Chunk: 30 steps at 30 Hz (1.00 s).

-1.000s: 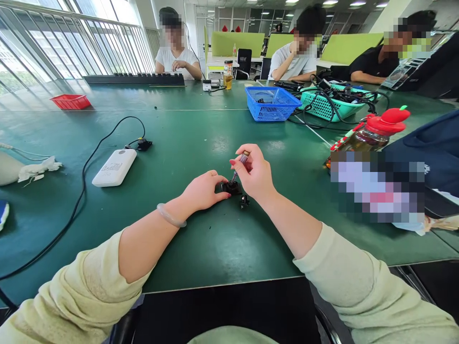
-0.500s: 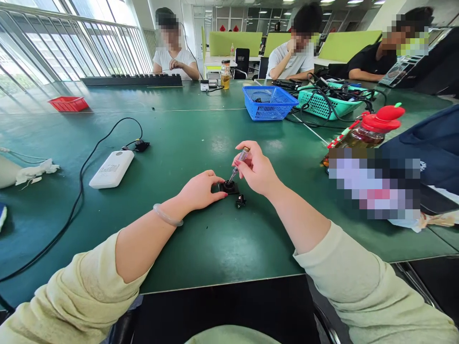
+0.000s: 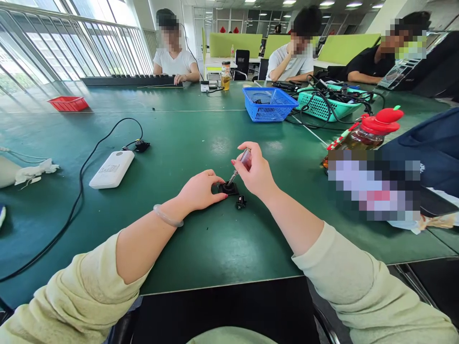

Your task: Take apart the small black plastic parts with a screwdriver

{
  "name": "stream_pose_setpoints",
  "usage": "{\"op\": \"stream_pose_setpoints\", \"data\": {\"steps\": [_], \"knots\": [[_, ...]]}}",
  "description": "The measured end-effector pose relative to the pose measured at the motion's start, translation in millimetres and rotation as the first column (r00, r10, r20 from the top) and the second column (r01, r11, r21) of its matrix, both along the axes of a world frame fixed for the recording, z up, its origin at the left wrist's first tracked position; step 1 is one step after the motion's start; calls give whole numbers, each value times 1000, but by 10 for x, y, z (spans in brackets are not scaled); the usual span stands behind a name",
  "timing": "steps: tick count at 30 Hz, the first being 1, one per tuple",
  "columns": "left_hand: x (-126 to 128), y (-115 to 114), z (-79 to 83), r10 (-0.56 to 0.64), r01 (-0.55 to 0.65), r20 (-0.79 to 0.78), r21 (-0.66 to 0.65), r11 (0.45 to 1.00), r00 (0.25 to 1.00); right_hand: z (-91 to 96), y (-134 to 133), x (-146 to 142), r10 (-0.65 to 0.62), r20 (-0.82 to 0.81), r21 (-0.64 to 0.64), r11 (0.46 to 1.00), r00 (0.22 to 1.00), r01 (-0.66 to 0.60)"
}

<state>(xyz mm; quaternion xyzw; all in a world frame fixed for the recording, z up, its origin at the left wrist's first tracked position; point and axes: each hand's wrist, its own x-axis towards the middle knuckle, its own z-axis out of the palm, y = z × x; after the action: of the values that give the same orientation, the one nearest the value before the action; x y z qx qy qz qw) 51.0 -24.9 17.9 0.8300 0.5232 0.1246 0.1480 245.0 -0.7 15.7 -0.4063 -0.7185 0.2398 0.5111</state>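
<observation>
With its fingers closed round the clear handle, my right hand (image 3: 255,171) holds a small screwdriver (image 3: 239,167) at a slant. The tool's tip points down into a small black square part (image 3: 229,188) lying on the green table. My left hand (image 3: 202,190) grips that part's left edge between thumb and fingers, steadying it flat. Just in front of it, toward me, a second small black piece (image 3: 241,202) sits loose on the table. Where exactly the tip touches is too small to tell.
A white power bank (image 3: 112,169) with a black cable lies to the left. Farther back stand a red tray (image 3: 68,103), a blue basket (image 3: 269,114) and a green basket (image 3: 324,107) heaped with cables. A red-lidded bottle (image 3: 373,131) is at right. Several people sit across the table.
My right hand has shifted its fingers on the screwdriver handle, the tip staying at the black part. My left hand has barely moved. Across the table, one person's hand has lowered.
</observation>
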Motion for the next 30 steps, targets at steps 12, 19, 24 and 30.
{"op": "stream_pose_setpoints", "data": {"steps": [12,19,24,30], "knots": [[1,13,-8,18,-17,58,-6,1000,998,5,-44,7,132,26,4,991,991,-132],[6,21,12,33,-28,94,-55,998,995,-26,-47,31,53,0,-22,998,999,-53],[7,30,17,62,-57,110,-55,997,992,-67,-7,44,28,-9,-3,1000,1000,-28],[-1,35,34,93,-87,152,-45,995,984,-100,36,83,11,-22,-10,1000,1000,-11]]}}
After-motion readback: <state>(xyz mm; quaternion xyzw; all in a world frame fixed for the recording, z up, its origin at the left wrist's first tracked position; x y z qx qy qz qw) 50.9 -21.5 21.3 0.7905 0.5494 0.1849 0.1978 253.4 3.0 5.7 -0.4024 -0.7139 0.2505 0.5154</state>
